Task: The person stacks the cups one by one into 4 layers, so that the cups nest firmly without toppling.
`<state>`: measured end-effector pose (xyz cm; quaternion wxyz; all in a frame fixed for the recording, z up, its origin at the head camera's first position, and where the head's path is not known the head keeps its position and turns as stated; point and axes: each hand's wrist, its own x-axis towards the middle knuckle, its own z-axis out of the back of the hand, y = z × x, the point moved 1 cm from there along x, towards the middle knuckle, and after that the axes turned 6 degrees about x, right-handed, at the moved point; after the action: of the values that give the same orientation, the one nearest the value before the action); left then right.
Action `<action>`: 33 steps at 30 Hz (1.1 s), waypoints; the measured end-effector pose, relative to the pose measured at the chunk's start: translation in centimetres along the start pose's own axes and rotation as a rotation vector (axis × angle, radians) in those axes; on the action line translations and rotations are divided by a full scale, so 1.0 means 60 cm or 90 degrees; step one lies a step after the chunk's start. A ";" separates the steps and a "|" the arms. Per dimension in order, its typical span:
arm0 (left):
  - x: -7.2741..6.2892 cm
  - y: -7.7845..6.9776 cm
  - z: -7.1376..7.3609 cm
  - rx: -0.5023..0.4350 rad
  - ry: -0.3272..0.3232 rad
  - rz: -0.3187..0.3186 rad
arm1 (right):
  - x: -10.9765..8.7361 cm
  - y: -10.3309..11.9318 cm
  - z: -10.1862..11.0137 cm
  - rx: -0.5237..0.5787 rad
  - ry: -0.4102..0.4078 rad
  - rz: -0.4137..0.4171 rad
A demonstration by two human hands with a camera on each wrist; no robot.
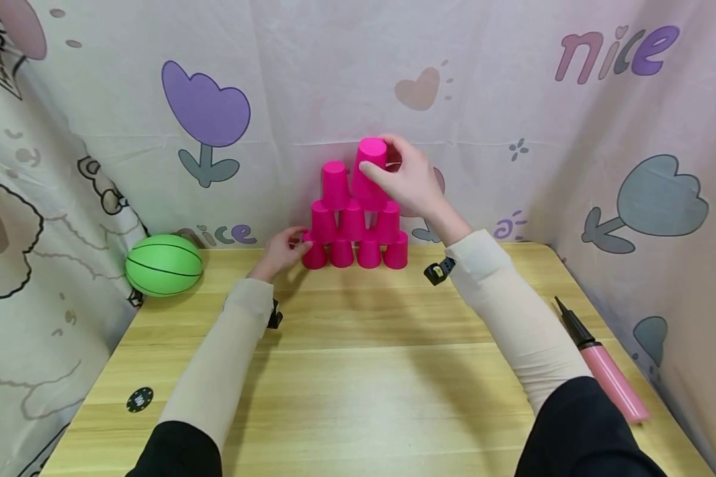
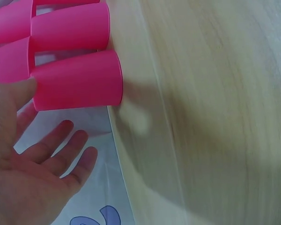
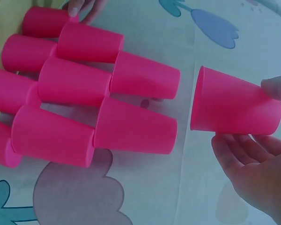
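A pyramid of bright pink cups, all upside down, stands near the table's back edge, with two cups in its third row. Held above them, another pink cup is in my right hand, thumb on one side and fingers on the other. In the right wrist view a gap separates it from the third-row cups. At the pyramid's lower left, my left hand touches the end cup of the bottom row with thumb and index finger near its narrow top. Its other fingers are spread, off the cups.
A green ball sits at the table's back left corner. A black round chip lies at the left front. Along the right edge is a pink hand pump with a black nozzle. Printed cloth hangs behind the table.
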<state>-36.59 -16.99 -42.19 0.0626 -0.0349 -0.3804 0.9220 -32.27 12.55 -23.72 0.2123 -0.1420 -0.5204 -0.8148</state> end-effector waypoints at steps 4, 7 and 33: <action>0.002 0.002 0.001 -0.001 0.002 0.009 | 0.027 0.004 -0.005 -0.013 -0.006 -0.012; 0.004 0.005 0.002 -0.005 0.004 0.014 | 0.045 0.009 -0.009 -0.027 -0.004 -0.022; 0.007 0.003 0.005 0.006 0.023 0.015 | 0.118 -0.002 -0.043 -0.077 0.019 -0.084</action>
<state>-37.04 -17.28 -42.11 0.0591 -0.0559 -0.3747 0.9236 -38.53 8.85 -21.68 0.1567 -0.1076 -0.4756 -0.8589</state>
